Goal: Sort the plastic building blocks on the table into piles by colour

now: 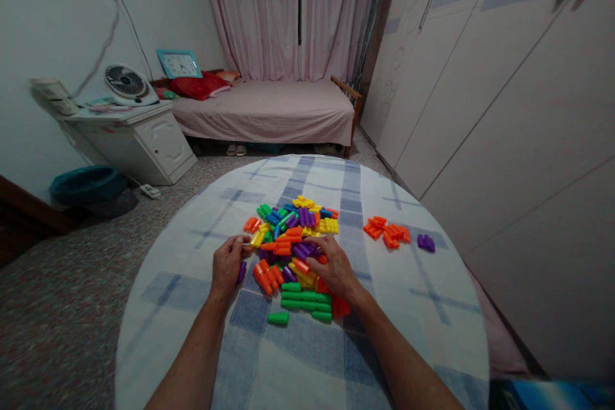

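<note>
A heap of colourful plastic building blocks (288, 219), tube-like and joined in small rows, lies mid-table. My left hand (228, 269) rests at the heap's left edge with its fingers curled together; whatever they may hold is hidden. A purple block (241, 272) lies close beside that hand. My right hand (335, 267) reaches over the heap's right side, thumb and forefinger apart around purple blocks (304, 250). Orange blocks (269, 277) lie between the hands. On the near side are joined green blocks (306, 301) and a single green block (277, 318). Red blocks (341, 306) sit partly under my right wrist.
The round table wears a blue-and-white checked cloth (192, 327). To the right lie a separate orange cluster (388, 232) and a small purple cluster (426, 243). Beyond stand a bed (269, 109), a white cabinet (163, 141) with a fan (127, 82), and a wardrobe (480, 109).
</note>
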`<state>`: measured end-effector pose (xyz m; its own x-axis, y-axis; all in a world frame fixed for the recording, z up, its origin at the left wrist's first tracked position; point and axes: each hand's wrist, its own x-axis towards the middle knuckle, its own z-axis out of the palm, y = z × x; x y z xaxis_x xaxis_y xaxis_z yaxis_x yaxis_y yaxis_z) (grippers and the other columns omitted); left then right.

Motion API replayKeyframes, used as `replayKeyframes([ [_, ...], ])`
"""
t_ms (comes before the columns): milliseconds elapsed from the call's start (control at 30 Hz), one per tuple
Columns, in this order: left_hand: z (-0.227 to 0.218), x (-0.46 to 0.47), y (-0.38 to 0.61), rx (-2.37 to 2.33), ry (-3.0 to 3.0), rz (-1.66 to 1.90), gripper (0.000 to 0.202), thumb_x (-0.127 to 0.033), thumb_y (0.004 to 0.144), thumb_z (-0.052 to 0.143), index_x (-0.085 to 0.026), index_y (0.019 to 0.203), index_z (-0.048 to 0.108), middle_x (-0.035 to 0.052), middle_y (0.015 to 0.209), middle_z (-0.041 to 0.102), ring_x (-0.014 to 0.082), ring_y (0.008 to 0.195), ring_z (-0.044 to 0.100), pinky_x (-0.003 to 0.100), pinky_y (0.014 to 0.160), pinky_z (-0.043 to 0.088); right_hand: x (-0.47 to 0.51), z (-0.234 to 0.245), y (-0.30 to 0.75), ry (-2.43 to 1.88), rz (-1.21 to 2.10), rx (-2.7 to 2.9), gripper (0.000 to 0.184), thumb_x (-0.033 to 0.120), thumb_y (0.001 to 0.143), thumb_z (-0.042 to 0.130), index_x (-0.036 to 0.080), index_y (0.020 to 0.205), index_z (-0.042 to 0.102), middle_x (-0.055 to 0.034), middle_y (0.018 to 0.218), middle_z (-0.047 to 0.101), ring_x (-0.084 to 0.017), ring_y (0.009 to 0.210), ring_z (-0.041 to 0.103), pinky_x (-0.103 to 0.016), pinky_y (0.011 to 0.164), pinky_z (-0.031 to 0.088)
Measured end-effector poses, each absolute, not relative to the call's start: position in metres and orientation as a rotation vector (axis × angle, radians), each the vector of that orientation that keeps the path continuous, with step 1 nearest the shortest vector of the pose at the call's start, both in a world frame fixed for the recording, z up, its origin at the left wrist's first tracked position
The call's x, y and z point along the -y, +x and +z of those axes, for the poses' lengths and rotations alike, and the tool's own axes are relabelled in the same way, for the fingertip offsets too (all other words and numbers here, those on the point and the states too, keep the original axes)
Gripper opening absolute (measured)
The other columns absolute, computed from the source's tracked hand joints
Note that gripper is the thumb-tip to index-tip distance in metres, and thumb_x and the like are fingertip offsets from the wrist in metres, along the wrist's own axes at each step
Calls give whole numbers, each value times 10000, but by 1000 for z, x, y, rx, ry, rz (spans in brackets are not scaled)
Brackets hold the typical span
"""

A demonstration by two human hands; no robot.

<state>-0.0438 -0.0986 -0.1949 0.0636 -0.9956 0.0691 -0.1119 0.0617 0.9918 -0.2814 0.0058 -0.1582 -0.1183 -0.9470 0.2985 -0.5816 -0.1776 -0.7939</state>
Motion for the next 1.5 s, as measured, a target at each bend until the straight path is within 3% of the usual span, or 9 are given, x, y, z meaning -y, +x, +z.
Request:
replayKeyframes([
  [167,-193,98,-45,1249,1260,-1067,423,-491,768,560,-111,918,669,46,727,662,131,643,613,231,646,502,-5,-165,-296,-1633,-1409,-1575,265,164,766,529,198,1000,650,-58,1067,596,-191,1040,564,-351,895,480],
  [367,-192,97,-45,1260,1260,-1076,437,-509,770,559,-115,924,669,52,733,669,135,651,624,234,654,508,-7,-167,-322,-1410,-1551,-1653,236,264,792,528,173,975,647,-64,1008,638,-180,918,618,-331,819,507],
  [633,-189,96,-46,1258,1281,-1065,422,-501,770,554,-121,912,672,46,714,666,128,646,621,222,648,504,-16,-169,-404,-1500,-1887,-2416,211,269,795,465,161,848,639,-87,931,642,-205,926,579,-383,892,456],
  [1033,-188,96,-46,1276,1285,-1037,440,-508,753,552,-117,911,678,57,731,673,147,651,631,244,641,512,-24,-188,-437,-1218,-1697,-2768,271,255,741,420,151,826,656,-122,887,657,-242,885,545,-396,874,425],
  [1300,-188,96,-46,1267,1280,-1056,411,-477,755,557,-114,905,677,50,718,663,132,647,617,228,644,505,-15,-174,-398,-1757,-1737,-2548,248,239,845,432,157,937,647,-108,1007,644,-225,999,551,-404,941,414],
  [1500,-188,96,-46,1242,1250,-1082,400,-474,757,570,-115,897,674,48,721,658,128,649,613,224,644,501,0,-179,-351,-1950,-1419,-2182,288,217,849,448,161,1059,637,-109,1142,603,-231,1110,521,-431,1001,402],
])
